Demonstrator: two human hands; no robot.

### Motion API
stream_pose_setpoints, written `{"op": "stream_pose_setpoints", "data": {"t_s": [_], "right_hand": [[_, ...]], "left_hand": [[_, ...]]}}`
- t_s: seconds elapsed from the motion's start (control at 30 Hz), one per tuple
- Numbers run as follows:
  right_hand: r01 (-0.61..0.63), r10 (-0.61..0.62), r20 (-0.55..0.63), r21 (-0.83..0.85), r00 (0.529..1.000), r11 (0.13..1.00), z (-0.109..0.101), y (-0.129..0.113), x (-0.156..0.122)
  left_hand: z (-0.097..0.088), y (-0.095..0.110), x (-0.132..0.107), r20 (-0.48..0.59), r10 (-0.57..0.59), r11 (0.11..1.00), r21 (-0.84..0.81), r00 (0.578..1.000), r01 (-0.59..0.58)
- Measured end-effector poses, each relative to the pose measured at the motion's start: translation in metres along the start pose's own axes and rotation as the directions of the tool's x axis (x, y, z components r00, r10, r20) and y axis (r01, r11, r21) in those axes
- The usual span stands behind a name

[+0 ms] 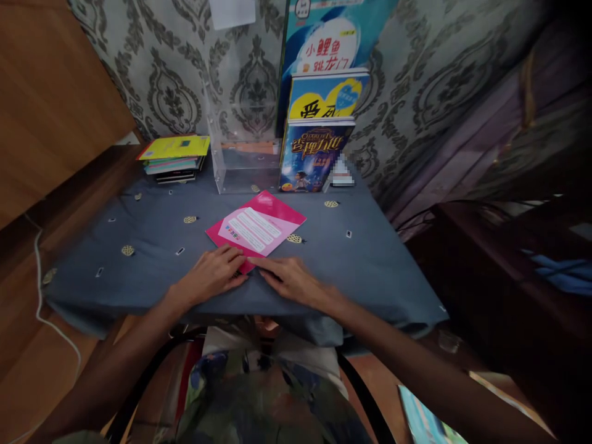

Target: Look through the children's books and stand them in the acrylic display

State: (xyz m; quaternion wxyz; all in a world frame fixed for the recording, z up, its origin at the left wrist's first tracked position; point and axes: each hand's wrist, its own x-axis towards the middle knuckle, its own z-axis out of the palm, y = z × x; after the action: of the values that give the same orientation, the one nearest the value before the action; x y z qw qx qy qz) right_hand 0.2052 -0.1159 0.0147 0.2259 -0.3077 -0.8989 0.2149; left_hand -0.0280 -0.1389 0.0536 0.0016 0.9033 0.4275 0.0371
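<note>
A thin pink book (287,213) lies turned cornerwise on the blue tablecloth, a pale panel with white text boxes facing up. At its near corner, my left hand (216,270) has its fingers bent over the lower left edge, with the thumb low by the corner. My right hand (292,282) meets the same corner from the other side, index finger stretched along the edge and thumb below it. The two hands almost touch there. Part of the corner is hidden by the fingers.
Behind stands a clear acrylic rack (215,163); its right side holds a dark blue book (309,154), a yellow book (324,95) and a tall teal book (370,31). A stack of books (173,148) lies at the back left. The tablecloth (152,216) hangs over the front edge.
</note>
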Motion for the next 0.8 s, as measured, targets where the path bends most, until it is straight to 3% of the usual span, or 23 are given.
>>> {"op": "stream_pose_setpoints", "data": {"t_s": [0.27,0.43,0.67,0.8], "right_hand": [[-0.065,0.074,-0.028,0.261,0.997,0.963,0.0,-0.006,-0.002],[-0.074,0.1,-0.06,0.34,0.993,0.937,-0.001,-0.006,-0.001],[-0.061,0.092,-0.077,0.329,0.993,0.942,0.002,-0.003,0.0],[0.001,0.012,-0.063,0.2,0.998,0.98,0.003,-0.005,0.0]], "left_hand": [[-0.003,0.007,0.002,0.016,-0.004,1.0,-0.001,1.0,0.004],[-0.008,0.005,0.003,0.017,-0.016,0.998,-0.067,1.0,0.018],[-0.015,0.004,0.003,0.069,-0.032,0.998,-0.058,0.997,0.036],[-0.017,0.006,0.0,0.054,-0.032,0.998,-0.058,0.998,0.036]]}}
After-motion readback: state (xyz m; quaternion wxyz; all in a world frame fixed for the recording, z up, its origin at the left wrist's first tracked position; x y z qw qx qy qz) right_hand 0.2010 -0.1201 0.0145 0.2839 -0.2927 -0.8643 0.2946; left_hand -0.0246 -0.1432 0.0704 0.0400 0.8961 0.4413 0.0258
